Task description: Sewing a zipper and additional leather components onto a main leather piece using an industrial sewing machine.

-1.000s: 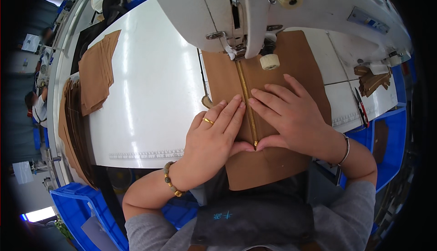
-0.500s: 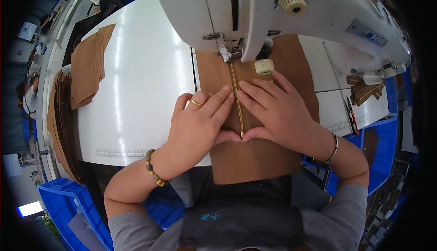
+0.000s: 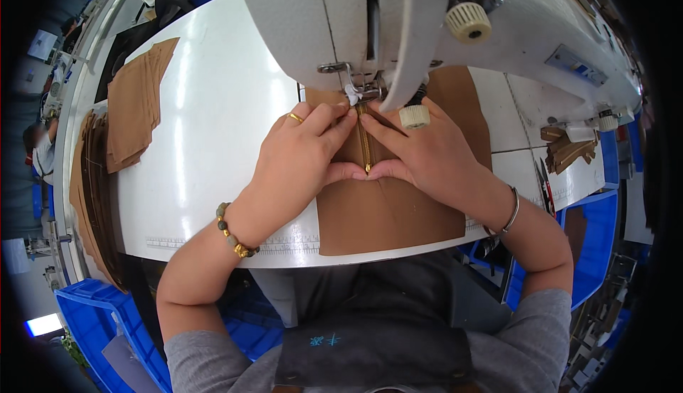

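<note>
A brown panel of fabric or leather point(image 3: 398, 215) lies on the white worktable, its far part under the white sewing machine point(image 3: 306, 30). Down its middle runs a brass-coloured zipper point(image 3: 368, 147), ending near my thumbs. Just left of the zipper, my left hand point(image 3: 302, 144) presses on the panel, fingers stretched forward close to the presser foot point(image 3: 368, 92). My right hand point(image 3: 430, 147) lies flat on the right side, its fingertips partly hidden behind a cream knob point(image 3: 415, 116). Both thumbs almost meet at the zipper's near end. Neither hand grips anything.
Brown cut pieces are stacked at the left on the white table point(image 3: 206, 129), with more hanging over its left edge. Small brown strips point(image 3: 570, 149) and red-handled scissors point(image 3: 546, 186) lie at the right. Blue bins point(image 3: 92, 307) stand below.
Both hands and the brown panel have moved forward, away from me. The zipper's near end is closer to the presser foot, and the panel's near edge now lies on the table.
</note>
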Available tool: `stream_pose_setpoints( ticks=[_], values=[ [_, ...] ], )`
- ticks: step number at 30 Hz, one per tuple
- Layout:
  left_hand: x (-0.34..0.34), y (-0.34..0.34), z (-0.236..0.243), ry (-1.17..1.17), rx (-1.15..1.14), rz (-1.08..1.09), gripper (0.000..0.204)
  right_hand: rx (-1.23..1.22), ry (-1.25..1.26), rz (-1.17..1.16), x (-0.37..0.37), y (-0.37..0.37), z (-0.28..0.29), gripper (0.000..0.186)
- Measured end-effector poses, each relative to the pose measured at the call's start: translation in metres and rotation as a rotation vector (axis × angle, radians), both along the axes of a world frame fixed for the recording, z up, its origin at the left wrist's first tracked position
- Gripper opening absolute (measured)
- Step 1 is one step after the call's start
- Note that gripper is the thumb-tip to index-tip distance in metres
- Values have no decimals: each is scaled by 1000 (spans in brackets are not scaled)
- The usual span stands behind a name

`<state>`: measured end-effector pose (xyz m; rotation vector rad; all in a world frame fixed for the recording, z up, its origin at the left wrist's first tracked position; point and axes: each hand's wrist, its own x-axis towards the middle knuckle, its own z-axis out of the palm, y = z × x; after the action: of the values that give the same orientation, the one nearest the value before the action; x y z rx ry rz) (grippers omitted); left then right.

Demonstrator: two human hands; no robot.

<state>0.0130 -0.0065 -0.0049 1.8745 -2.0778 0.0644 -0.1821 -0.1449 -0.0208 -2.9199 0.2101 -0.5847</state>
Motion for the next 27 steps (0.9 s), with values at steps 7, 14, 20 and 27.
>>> stream_pose_setpoints(
  ticks=[7,14,20,27],
  values=[
    [2,1,-5,130,7,27,72,-2,-35,5,1,-2,-1,56],
    [-5,27,-13,283,-18,64,58,147,-16,-13,-14,9,2,48],
    [-15,35,-13,204,-15,-2,58,71,-89,67,-16,11,1,46],
    [-19,33,-7,214,20,-24,70,22,-31,67,-17,21,3,53]
  ],
)
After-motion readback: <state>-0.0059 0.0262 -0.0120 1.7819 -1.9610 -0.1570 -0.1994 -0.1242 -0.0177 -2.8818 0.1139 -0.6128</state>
